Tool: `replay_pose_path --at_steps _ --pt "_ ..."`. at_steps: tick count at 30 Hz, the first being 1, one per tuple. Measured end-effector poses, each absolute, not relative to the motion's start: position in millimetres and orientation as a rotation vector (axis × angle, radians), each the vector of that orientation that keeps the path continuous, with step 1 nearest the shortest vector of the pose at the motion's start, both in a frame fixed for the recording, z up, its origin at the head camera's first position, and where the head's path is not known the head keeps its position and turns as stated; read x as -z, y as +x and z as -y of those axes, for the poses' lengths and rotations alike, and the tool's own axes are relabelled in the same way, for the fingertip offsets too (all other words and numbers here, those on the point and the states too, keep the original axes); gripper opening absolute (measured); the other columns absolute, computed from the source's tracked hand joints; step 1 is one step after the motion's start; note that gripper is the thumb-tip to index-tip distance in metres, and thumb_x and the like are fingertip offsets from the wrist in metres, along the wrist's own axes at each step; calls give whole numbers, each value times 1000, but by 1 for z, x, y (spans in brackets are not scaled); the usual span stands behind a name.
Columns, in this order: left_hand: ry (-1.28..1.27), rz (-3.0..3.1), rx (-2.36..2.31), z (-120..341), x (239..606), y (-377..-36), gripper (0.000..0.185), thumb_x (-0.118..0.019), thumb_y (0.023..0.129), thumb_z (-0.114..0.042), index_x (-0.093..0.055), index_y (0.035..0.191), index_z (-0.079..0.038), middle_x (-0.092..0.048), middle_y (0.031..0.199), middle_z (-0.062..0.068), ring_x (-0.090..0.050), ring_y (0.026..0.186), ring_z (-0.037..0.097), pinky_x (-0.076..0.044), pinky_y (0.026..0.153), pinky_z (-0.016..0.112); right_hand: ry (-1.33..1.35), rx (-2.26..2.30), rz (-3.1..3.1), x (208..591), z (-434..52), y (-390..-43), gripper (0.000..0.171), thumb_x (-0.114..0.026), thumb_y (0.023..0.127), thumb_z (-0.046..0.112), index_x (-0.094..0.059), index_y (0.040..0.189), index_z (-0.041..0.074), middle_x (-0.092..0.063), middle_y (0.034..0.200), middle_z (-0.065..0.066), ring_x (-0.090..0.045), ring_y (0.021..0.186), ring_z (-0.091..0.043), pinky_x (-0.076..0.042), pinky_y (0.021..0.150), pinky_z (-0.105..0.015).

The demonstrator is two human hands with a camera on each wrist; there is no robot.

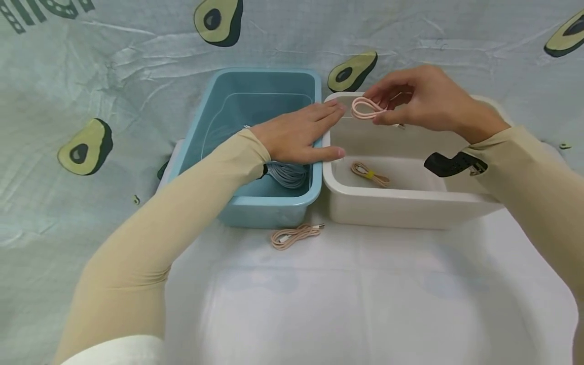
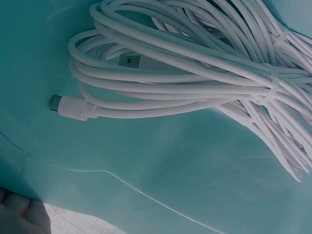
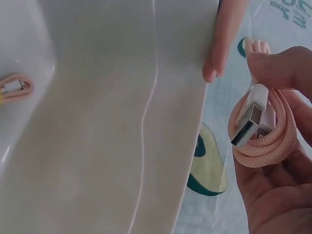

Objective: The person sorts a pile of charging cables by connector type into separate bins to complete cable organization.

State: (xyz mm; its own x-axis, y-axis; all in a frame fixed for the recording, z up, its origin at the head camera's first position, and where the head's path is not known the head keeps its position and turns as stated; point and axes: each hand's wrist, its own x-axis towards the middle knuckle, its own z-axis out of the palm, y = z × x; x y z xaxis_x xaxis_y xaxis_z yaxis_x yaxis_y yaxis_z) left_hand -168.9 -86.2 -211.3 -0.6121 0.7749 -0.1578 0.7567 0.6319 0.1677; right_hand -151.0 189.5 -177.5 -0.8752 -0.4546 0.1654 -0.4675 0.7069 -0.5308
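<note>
My right hand (image 1: 412,104) pinches a coiled pink braided cable (image 1: 365,108) above the far rim of the white bin (image 1: 410,208). The right wrist view shows that cable (image 3: 273,139) with its white USB plug (image 3: 249,117) between thumb and fingers. My left hand (image 1: 301,134) lies flat with straight fingers over the shared edge of the blue bin (image 1: 269,205) and the white bin. A bundle of white cables (image 1: 287,175) lies in the blue bin under that wrist; the left wrist view shows the bundle (image 2: 204,63) close up. Another pink cable with a yellow tie (image 1: 370,174) lies inside the white bin.
A third coiled pink cable (image 1: 294,235) lies on the white cloth (image 1: 365,294) in front of the bins. An avocado-print sheet (image 1: 91,91) covers the surface around them. A black strap (image 1: 451,163) sits on my right wrist.
</note>
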Motion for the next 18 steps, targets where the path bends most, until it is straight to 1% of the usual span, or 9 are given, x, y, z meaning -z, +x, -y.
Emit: replay_pose_path --at_steps 4,8,12,18 --pt "1257 -2642 -122 85 211 -168 94 -35 100 -72 0 168 -18 4 177 -4 3 166 18 -8 138 40 735 -936 2908 180 -191 -157 40 -84 88 18 -74 125 12 -68 102 14 -65 90 -3 -53 72 -4" --pt "1254 -2649 -117 85 211 -168 94 -35 100 -73 0 168 -18 4 177 -4 3 166 18 -7 138 40 702 -1005 2901 183 -192 -161 38 -86 85 15 -75 122 9 -70 96 15 -66 85 -2 -53 71 -4" --pt "1249 -2654 -106 85 211 -168 94 -35 100 -73 1 168 -19 5 177 -4 3 166 18 -7 138 39 649 -1036 2934 188 -193 -164 39 -87 84 16 -76 121 9 -71 92 16 -67 83 -1 -55 67 -8" --pt "1258 -2657 -95 85 211 -168 93 -35 100 -72 0 168 -18 4 177 -4 4 166 17 -6 138 38 587 -885 3040 192 -194 -168 40 -85 87 24 -75 124 15 -72 100 5 -65 84 -1 -56 60 -17"
